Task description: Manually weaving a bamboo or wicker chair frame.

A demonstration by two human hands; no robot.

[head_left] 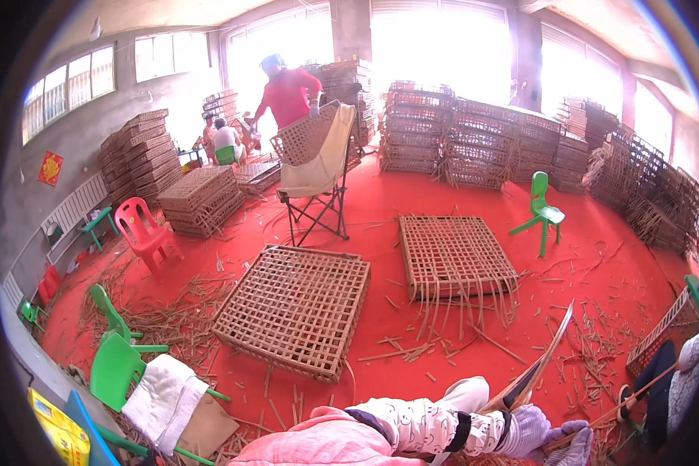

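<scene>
My right arm, in a white printed sleeve with a black band, reaches across the lower edge toward the right. Its hand wears a grey-lavender knit glove, and the fingers look closed around a thin brown weaving strip that slants up to the right. Exactly how the fingers lie is hard to see. Just beyond the sleeve stands a tilted woven piece with a pale edge, partly hidden by my arm. My left hand is out of view.
Two woven basket panels lie on the red floor amid loose strips. Green chairs, a red chair and tall basket stacks stand around. One person stands behind a folding chair; another sits at right.
</scene>
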